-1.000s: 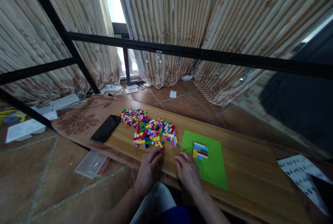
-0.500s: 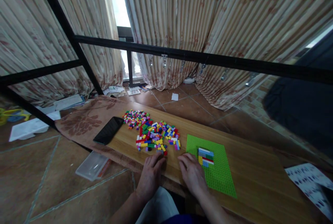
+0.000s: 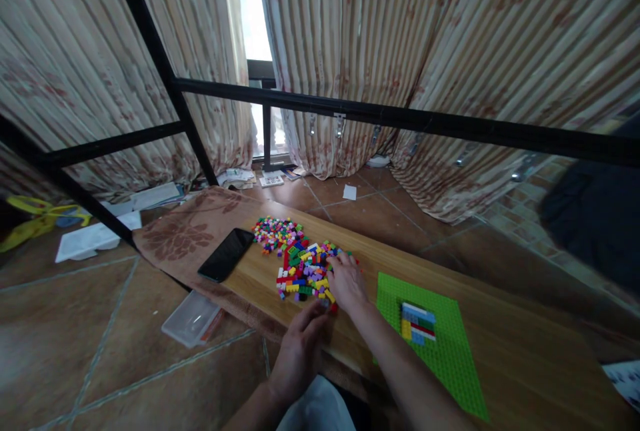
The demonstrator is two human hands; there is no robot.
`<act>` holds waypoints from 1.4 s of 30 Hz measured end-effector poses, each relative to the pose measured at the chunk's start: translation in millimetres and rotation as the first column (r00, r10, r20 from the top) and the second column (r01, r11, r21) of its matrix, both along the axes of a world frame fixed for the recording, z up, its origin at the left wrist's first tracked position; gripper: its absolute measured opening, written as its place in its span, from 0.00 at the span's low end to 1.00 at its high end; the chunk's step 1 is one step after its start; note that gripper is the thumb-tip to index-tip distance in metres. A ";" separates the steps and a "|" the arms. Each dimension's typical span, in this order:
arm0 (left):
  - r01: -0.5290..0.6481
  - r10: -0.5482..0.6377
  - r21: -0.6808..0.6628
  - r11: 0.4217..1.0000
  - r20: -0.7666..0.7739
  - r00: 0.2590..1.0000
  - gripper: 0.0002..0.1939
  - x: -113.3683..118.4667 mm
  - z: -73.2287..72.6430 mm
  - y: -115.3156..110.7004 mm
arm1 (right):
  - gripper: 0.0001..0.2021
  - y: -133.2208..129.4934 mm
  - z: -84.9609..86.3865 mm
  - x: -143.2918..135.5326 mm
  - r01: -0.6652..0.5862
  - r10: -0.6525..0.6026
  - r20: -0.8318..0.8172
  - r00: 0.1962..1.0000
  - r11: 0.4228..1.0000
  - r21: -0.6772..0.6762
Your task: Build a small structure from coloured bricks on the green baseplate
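Note:
Near the front edge of the wooden table is my left hand (image 3: 301,339), its fingers curled in and the thumb close to the forefinger. Whatever may lie between those fingertips is too small to make out. My right hand (image 3: 346,282) reaches over the right side of a pile of mixed toy bricks (image 3: 305,274), fingers apart and touching the bricks. Right of that arm lies a green baseplate (image 3: 450,351). On it sits a flat block of joined bricks (image 3: 419,323) in white, blue, green, red and yellow.
A heap of smaller bricks (image 3: 277,232) adjoins the pile. Beside it a black phone (image 3: 226,255) lies partly on a brown cloth (image 3: 173,234). A clear plastic box (image 3: 191,317) rests on the floor. A black metal bar (image 3: 310,99) crosses behind the table (image 3: 525,331).
My right hand has moved from beside the baseplate, forward and left onto the brick pile. The left hand stays near the table's front edge. The view has shifted slightly left.

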State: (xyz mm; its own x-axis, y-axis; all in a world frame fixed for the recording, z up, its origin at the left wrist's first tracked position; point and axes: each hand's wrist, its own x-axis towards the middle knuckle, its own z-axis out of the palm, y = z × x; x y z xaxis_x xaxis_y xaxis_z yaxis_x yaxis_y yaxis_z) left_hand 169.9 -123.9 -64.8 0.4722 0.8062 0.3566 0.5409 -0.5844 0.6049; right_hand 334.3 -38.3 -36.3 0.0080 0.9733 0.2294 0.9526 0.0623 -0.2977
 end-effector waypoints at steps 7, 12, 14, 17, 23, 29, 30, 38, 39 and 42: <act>-0.409 0.400 0.094 0.907 0.101 0.911 0.19 -32.3 1.4 31.2 | 0.06 -6.3 -2.8 3.1 0.002 -0.001 0.021 1.000 1.000 -0.008; -0.515 0.516 0.021 0.857 0.000 0.857 0.25 -28.9 -9.4 53.1 | 0.07 -14.7 -3.8 5.4 -0.058 0.058 0.019 0.998 0.998 -0.017; -0.478 0.478 -0.009 0.878 -0.015 0.878 0.26 -22.2 -13.8 55.2 | 0.08 -17.7 -4.1 6.5 -0.076 0.076 0.009 0.997 0.997 -0.014; -0.420 0.420 -0.028 0.907 0.006 0.907 0.25 -13.0 -18.0 56.1 | 0.09 -22.9 -4.7 9.6 -0.077 0.079 -0.084 0.993 0.997 0.031; -0.375 0.381 -0.068 0.924 0.122 0.916 0.22 -7.5 -6.0 54.7 | 0.14 -44.5 -6.8 14.4 0.071 0.020 -0.526 0.850 0.986 0.151; -0.054 0.268 -0.460 0.886 0.414 0.870 0.19 10.4 39.8 41.5 | 0.16 -77.6 12.6 7.0 0.012 0.120 -0.583 0.803 0.976 0.217; 0.062 0.245 -0.543 0.838 0.476 0.845 0.19 15.4 46.2 40.1 | 0.16 -82.6 17.9 5.7 -0.021 0.144 -0.566 0.812 0.976 0.218; 0.394 0.165 -0.578 0.715 0.687 0.708 0.12 30.0 68.3 26.4 | 0.18 -113.2 39.7 1.6 0.013 0.116 -0.763 0.636 0.987 0.161; 0.389 0.128 -0.548 0.740 0.683 0.719 0.11 29.2 70.2 22.6 | 0.18 -116.8 40.2 0.7 0.041 0.090 -0.814 0.573 0.990 0.138; 0.346 0.038 -0.468 0.813 0.636 0.770 0.11 27.6 76.0 10.4 | 0.13 -126.8 42.9 -2.2 0.087 0.041 -0.885 0.464 0.992 0.092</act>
State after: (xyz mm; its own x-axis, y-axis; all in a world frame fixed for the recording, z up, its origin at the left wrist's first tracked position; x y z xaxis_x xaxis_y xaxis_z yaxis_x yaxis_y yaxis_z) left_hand 197.5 -113.5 11.2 0.4521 0.8806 0.1421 -0.1095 -0.1034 0.9886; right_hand 332.1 -165.1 6.6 0.2902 0.9386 0.1867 0.1847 0.1365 -0.9733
